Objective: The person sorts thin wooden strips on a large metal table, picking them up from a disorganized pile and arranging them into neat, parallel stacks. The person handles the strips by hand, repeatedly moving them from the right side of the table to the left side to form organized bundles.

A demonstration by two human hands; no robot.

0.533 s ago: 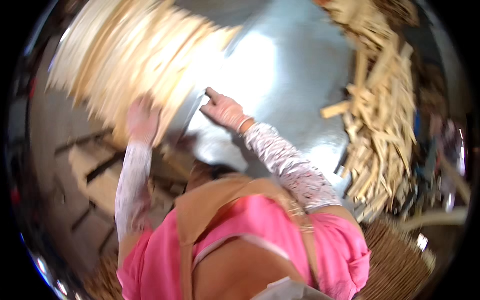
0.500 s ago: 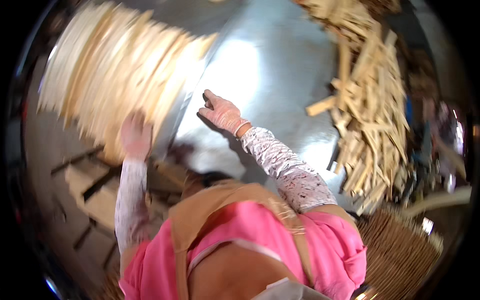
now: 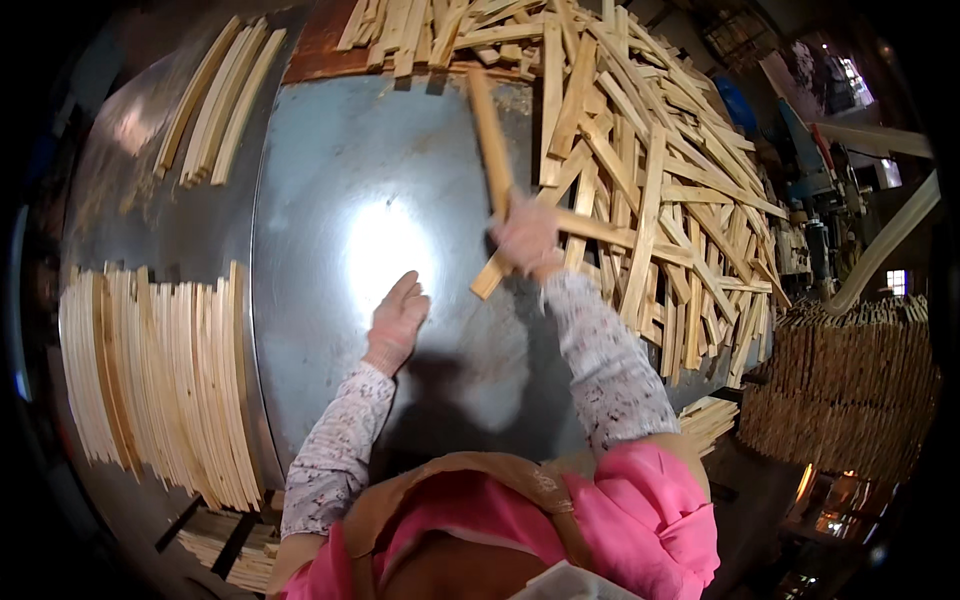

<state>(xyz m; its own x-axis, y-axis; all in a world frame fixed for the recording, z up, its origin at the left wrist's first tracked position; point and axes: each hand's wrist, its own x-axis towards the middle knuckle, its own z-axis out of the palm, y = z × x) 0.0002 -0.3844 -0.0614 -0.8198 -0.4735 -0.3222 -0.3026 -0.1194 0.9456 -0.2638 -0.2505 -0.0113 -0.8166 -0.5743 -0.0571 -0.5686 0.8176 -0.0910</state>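
My right hand (image 3: 528, 238), in a pale pink glove, is closed round the near end of a wooden strip (image 3: 488, 140) at the left edge of a jumbled pile of wooden strips (image 3: 655, 190). Another strip (image 3: 620, 234) runs off to the right from beside that hand; whether my fingers touch it is hidden. My left hand (image 3: 397, 322), gloved alike, hovers above the shiny metal table (image 3: 320, 230) with its fingers stretched out and nothing in them. Patterned sleeves cover both forearms.
Strips lie side by side in a neat row (image 3: 160, 380) on the left. Beyond them rest a few more strips (image 3: 220, 100). At the right stands a large stack of wood (image 3: 840, 385), with a pale curved pipe (image 3: 890, 240) and machinery behind it.
My view has swung toward the right. My left hand has left the neat row and is over the metal table. My right hand has reached the pile and taken hold of a strip.
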